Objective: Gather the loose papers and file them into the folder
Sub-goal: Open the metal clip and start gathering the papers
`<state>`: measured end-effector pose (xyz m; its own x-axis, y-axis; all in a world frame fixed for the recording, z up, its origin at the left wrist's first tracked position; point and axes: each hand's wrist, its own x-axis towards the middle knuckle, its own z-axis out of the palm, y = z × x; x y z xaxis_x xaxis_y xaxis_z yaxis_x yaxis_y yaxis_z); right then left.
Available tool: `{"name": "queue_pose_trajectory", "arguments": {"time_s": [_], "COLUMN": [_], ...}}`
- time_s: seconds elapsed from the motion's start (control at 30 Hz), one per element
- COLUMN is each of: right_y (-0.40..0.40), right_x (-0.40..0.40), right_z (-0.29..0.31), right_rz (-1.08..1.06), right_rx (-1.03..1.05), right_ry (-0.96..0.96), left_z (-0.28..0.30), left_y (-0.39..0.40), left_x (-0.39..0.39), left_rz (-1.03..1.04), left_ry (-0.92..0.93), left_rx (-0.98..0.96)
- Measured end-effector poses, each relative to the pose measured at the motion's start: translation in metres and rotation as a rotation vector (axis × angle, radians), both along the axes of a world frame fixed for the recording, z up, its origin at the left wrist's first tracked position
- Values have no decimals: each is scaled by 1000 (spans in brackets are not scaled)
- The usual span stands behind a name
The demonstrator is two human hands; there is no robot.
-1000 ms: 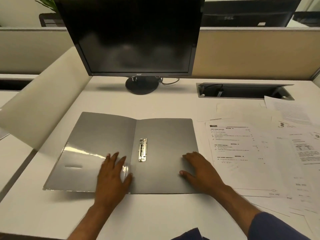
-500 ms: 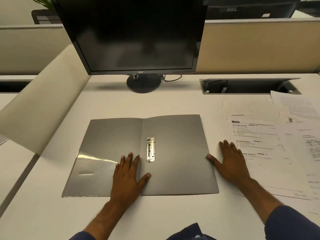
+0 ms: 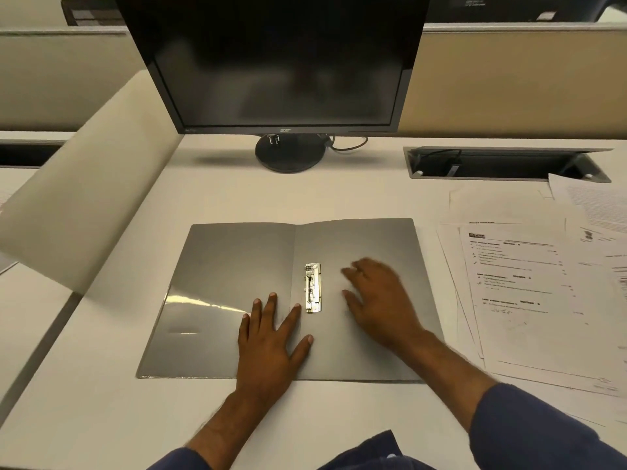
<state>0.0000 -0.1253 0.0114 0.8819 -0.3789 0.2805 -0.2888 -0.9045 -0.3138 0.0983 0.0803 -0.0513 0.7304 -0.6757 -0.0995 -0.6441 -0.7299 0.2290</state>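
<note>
Moved since half a second ago: right hand [image 3: 380,300], off the counter [image 3: 101,401] edge beside the loose papers [image 3: 522,283] and onto the open grey folder [image 3: 230,266] at frame centre, right of one metal clip [image 3: 312,288]; fingers loosely spread, blurred. Left hand [image 3: 271,344] unchanged, flat on the spine, fingers wide. One monitor [image 3: 281,59] above. Sheet count unclear.

The grey folder [image 3: 237,266] looks like smooth plastic with a soft sheen — its clear inner pocket [image 3: 203,320] glossy. The clip [image 3: 312,288] is shiny metal; the loose papers [image 3: 519,293] matt, the surface [image 3: 271,198] smooth, matt.
</note>
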Motion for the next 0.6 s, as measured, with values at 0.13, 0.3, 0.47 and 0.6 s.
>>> {"name": "queue_pose_trajectory", "arguments": {"time_s": [0.13, 0.3, 0.47, 0.6], "right_y": [27, 43, 48, 52], "right_x": [19, 36, 40, 45], "right_z": [-15, -35, -43, -46], "right_rz": [141, -117, -224, -250], "right_rx": [211, 352, 473, 515], "right_ry": [230, 119, 26, 41], "left_z": [-1, -2, -3, -5], "left_y": [-1, -4, -3, -3], "left_x": [3, 3, 2, 2], "left_rz": [9, 20, 28, 29], "left_ry": [-1, -2, 1, 15], "left_rx": [-25, 3, -24, -18]}}
